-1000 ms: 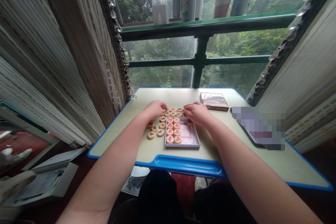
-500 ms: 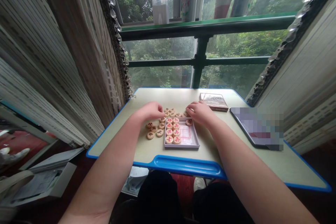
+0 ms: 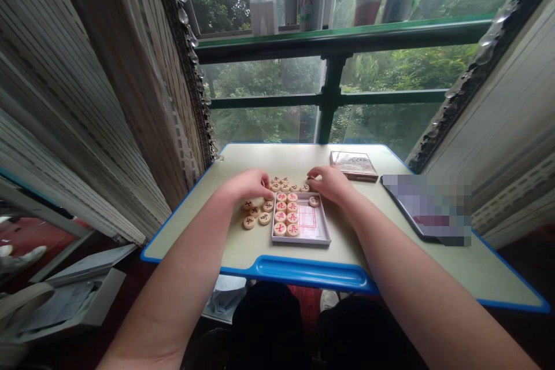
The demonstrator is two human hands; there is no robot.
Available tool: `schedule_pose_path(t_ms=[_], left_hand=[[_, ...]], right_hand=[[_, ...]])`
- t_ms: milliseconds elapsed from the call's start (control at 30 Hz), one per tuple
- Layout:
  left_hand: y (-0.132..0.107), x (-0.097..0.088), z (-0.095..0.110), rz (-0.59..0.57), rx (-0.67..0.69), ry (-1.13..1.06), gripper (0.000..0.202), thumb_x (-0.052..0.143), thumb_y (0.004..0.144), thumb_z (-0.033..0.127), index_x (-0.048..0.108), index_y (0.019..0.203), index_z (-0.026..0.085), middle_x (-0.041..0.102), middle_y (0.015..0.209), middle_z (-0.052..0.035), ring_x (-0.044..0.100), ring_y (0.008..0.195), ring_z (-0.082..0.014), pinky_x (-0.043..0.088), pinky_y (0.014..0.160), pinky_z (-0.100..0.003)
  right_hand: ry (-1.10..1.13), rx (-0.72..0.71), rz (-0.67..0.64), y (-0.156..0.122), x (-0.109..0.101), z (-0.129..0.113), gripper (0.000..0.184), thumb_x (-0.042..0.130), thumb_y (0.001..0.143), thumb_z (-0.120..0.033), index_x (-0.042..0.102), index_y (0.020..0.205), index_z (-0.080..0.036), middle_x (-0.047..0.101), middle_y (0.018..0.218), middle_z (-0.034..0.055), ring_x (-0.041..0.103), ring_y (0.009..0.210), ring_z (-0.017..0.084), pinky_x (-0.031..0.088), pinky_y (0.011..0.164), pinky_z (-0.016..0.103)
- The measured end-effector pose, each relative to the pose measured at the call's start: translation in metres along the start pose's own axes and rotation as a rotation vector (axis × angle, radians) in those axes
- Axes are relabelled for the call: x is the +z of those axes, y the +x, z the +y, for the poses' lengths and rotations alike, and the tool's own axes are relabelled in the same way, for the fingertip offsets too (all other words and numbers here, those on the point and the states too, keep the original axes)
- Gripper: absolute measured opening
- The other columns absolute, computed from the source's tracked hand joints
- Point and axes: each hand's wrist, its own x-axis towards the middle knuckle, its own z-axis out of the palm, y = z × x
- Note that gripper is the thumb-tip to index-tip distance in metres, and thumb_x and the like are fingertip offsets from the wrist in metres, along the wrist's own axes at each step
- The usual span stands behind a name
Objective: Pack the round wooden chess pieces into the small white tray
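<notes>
Left hand: fingers bent together by the box's far left corner, over a partly covered piece; can't tell if it's pinched. Right hand: thumb and fingers look pinched on a half-hidden piece, just beyond the far right corner.

Open white box lies on the bench, nearer the wearer than both hands and between them. Inside: eight red-marked pieces, face up, two columns of four, on the left-hand side. One dark-marked piece sits alone in the corner nearest the right hand.

Progress, my judgement: part-way. Done: both red columns, one dark piece in. Left: most of the box's right part is bare, printed floor showing. Outside lie a loose cluster just nearer than the left hand and two short rows between the hands, all dark-marked where readable.

Beyond the right hand: flat printed box. Right of it: pixelated flat device.
</notes>
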Motion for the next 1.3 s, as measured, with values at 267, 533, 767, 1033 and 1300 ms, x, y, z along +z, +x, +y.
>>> schedule_pose_path(t_ms=[267, 533, 767, 1033, 1300], left_hand=[[0.001, -0.003, -0.002, 0.016, -0.088, 0.021, 0.023, 0.067, 0.061, 0.036, 0.065, 0.073, 0.017, 0.068, 0.073, -0.0028, 0.058, 0.064, -0.0161, 0.037, 0.051, -0.024], [0.002, 0.001, -0.003, 0.000, 0.002, -0.024, 0.019, 0.064, 0.065, 0.031, 0.065, 0.079, 0.018, 0.070, 0.079, -0.0022, 0.061, 0.070, -0.0154, 0.039, 0.053, -0.022], [0.002, 0.001, -0.001, 0.002, 0.011, 0.038, 0.020, 0.062, 0.066, 0.032, 0.065, 0.079, 0.018, 0.070, 0.080, -0.0019, 0.060, 0.069, -0.0152, 0.039, 0.053, -0.022], [-0.001, 0.001, 0.002, 0.003, 0.002, 0.078, 0.019, 0.059, 0.067, 0.033, 0.065, 0.081, 0.020, 0.069, 0.080, -0.0007, 0.060, 0.067, -0.0151, 0.037, 0.051, -0.022], [-0.001, 0.003, 0.005, 0.049, 0.016, 0.144, 0.021, 0.055, 0.069, 0.033, 0.066, 0.081, 0.020, 0.069, 0.082, -0.0030, 0.060, 0.072, -0.0164, 0.039, 0.055, -0.022]], right_hand=[[0.297, -0.015, 0.200, 0.000, -0.007, -0.005, 0.020, 0.051, 0.080, -0.020, 0.067, 0.092, -0.016, 0.065, 0.094, 0.0086, 0.057, 0.081, 0.016, 0.044, 0.074, 0.028], [0.253, -0.075, -0.361, -0.031, -0.050, -0.032, 0.014, 0.063, 0.066, -0.023, 0.067, 0.079, -0.019, 0.066, 0.076, 0.0017, 0.056, 0.063, 0.012, 0.038, 0.051, 0.020], [-0.036, -0.126, -0.451, -0.038, -0.050, -0.042, 0.013, 0.063, 0.066, -0.024, 0.068, 0.078, -0.020, 0.068, 0.075, 0.0008, 0.056, 0.062, 0.013, 0.036, 0.049, 0.021], [-0.193, -0.095, -0.393, -0.037, -0.051, -0.042, 0.026, 0.057, 0.071, -0.015, 0.072, 0.091, -0.022, 0.070, 0.090, 0.0038, 0.061, 0.075, 0.017, 0.039, 0.060, 0.022], [-0.286, -0.099, -0.449, -0.039, -0.048, -0.041, 0.030, 0.056, 0.069, -0.017, 0.070, 0.095, -0.023, 0.068, 0.094, 0.0067, 0.060, 0.071, 0.018, 0.036, 0.052, 0.024]])
